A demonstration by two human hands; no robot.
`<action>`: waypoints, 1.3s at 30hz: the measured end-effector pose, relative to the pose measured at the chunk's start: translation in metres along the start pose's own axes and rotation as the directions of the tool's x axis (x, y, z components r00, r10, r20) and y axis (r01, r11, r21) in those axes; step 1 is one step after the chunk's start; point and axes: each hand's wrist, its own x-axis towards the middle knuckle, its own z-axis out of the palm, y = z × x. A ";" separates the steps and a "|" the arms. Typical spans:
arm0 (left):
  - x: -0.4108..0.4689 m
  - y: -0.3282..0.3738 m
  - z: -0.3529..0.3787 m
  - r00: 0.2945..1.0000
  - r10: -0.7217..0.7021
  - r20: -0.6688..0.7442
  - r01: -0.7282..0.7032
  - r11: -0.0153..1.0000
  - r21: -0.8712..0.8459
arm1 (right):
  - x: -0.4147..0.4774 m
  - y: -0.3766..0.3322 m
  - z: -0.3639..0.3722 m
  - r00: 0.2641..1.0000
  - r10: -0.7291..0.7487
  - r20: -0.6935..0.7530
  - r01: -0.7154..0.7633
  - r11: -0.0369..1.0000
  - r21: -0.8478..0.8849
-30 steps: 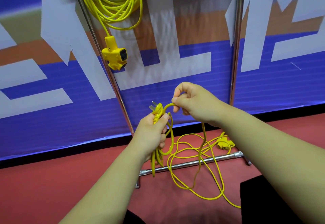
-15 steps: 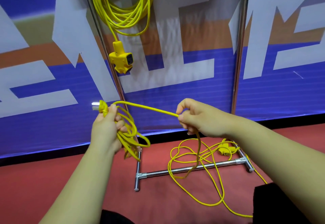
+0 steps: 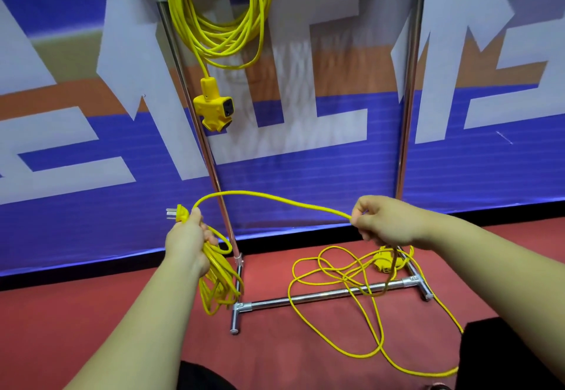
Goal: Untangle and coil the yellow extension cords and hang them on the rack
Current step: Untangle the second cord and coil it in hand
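left hand (image 3: 186, 241) grips a bunch of yellow cord loops (image 3: 218, 276); right hand (image 3: 383, 221) pinches the strand (image 3: 275, 198) stretched between them, near the rack (image 3: 336, 293).

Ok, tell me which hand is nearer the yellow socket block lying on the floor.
Right. The right hand, pinching the cord, hovers above the socket block; the left hand, gripping the coiled loops and plug, is far off to its left.
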 end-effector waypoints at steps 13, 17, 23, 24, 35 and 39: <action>-0.026 -0.009 0.017 0.979 0.053 0.197 -0.067 0.995 0.067 | -0.008 -0.011 0.001 1.000 0.019 -0.015 -0.016 0.977 0.213; -0.039 0.000 0.023 0.934 0.057 0.354 -0.066 0.998 0.014 | -0.001 0.004 0.013 0.949 0.272 0.163 -0.270 0.962 -0.033; -0.087 0.014 0.038 0.757 0.039 0.652 -0.013 0.999 -0.044 | 0.019 0.013 0.031 0.911 0.410 0.054 -0.410 0.912 -0.002; -0.093 0.014 0.040 0.730 0.028 0.683 -0.002 0.999 -0.038 | 0.023 0.014 0.031 0.908 0.418 0.026 -0.419 0.908 0.028; -0.120 0.000 0.049 0.540 -0.178 0.823 0.084 0.984 0.157 | 0.044 -0.013 0.010 0.893 0.310 -0.327 0.058 0.640 0.766; -0.118 -0.002 0.050 0.529 -0.204 0.824 0.087 0.979 0.187 | 0.030 -0.041 -0.004 0.934 0.176 -0.309 0.169 0.545 0.821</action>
